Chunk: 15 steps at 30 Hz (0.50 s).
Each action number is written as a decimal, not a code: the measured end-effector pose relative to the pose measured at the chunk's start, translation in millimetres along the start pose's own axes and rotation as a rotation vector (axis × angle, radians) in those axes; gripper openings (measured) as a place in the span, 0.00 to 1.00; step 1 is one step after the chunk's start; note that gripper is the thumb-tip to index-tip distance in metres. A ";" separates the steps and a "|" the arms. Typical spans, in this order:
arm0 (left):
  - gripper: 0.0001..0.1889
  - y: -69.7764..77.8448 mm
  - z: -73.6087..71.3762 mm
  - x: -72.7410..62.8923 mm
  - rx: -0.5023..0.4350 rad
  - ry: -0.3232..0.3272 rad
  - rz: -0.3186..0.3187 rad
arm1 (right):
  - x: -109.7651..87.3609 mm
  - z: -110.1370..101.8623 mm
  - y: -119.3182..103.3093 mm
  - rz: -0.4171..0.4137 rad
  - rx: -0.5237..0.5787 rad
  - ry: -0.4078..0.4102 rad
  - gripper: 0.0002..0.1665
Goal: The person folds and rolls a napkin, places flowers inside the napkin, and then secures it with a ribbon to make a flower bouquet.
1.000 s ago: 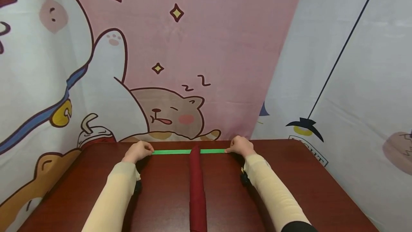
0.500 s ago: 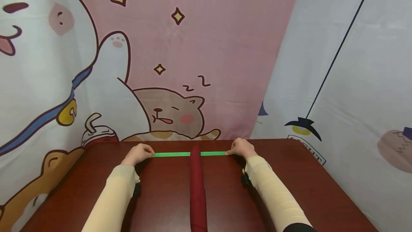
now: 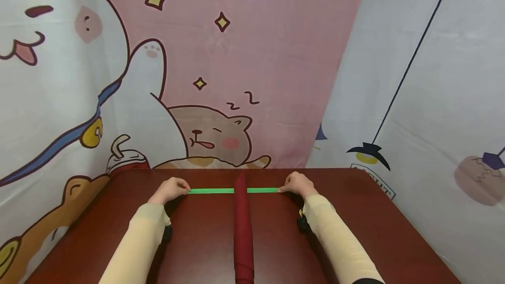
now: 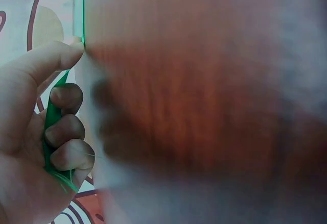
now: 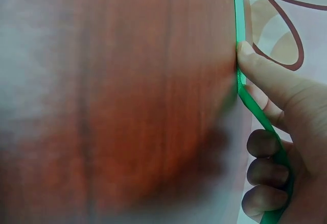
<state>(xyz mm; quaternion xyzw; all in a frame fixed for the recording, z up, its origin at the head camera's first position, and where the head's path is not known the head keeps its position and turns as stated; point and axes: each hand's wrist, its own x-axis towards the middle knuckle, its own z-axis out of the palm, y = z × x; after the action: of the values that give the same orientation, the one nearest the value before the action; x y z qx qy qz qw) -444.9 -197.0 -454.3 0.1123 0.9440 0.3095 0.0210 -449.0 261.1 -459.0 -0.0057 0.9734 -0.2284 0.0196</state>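
At the far left, a printed cloth [image 3: 47, 86] with a large white cartoon figure hung beside the tabletop [image 3: 284, 240]. Next came a cream sleeve [image 3: 134, 240], with a dark device [image 3: 167, 233] at the wrist, and the left hand [image 3: 169, 189] near the far edge. Its thumb and forefinger pinched one end of the straight stretch of a green ribbon [image 3: 211, 191]; the left wrist view showed the remaining fingers [image 4: 69, 129] curled round the ribbon's tail.

From there the ribbon ran straight across the far part of the tabletop — out of sight behind the far end of a long dark-red roll [image 3: 243, 231], then out again on its other side. That roll lay lengthwise, pointing away from the person. Whether the ribbon passed beneath it or just beyond its tip could not be told.

Further right, the right hand [image 3: 298, 184] pinched the ribbon too — its other fingers bent over a loose length in the right wrist view. A second cream sleeve [image 3: 339, 240] reached in behind it.
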 end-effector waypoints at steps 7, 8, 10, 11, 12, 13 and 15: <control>0.03 -0.8 0.0 -12.5 -0.002 -0.009 0.043 | -12.1 4.0 3.1 -0.009 0.016 0.005 0.29; 0.03 -1.2 0.2 -13.6 -0.001 -0.012 0.047 | -14.4 3.9 3.0 -0.007 0.016 0.005 0.28; 0.03 -1.5 0.3 -16.4 0.005 -0.018 0.063 | -19.5 3.3 2.8 -0.006 0.020 0.005 0.27; 0.03 -1.2 0.6 -18.1 0.008 -0.019 0.064 | -22.0 3.0 2.9 -0.005 0.019 0.005 0.26; 0.03 -1.1 0.9 -19.8 0.010 -0.020 0.064 | -24.8 2.6 2.9 -0.005 0.020 0.007 0.26; 0.03 -0.6 1.4 -21.8 0.008 -0.023 0.062 | -27.7 2.3 3.1 -0.005 0.021 0.007 0.26; 0.03 0.4 1.9 -26.1 0.009 -0.029 0.067 | -33.3 1.9 4.0 -0.001 0.024 0.010 0.25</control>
<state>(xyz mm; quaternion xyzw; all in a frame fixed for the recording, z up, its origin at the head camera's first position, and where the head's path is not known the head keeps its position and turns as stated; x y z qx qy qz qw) -419.2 -201.4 -456.4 0.1485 0.9407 0.3039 0.0240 -415.6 264.5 -461.3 -0.0046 0.9707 -0.2398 0.0145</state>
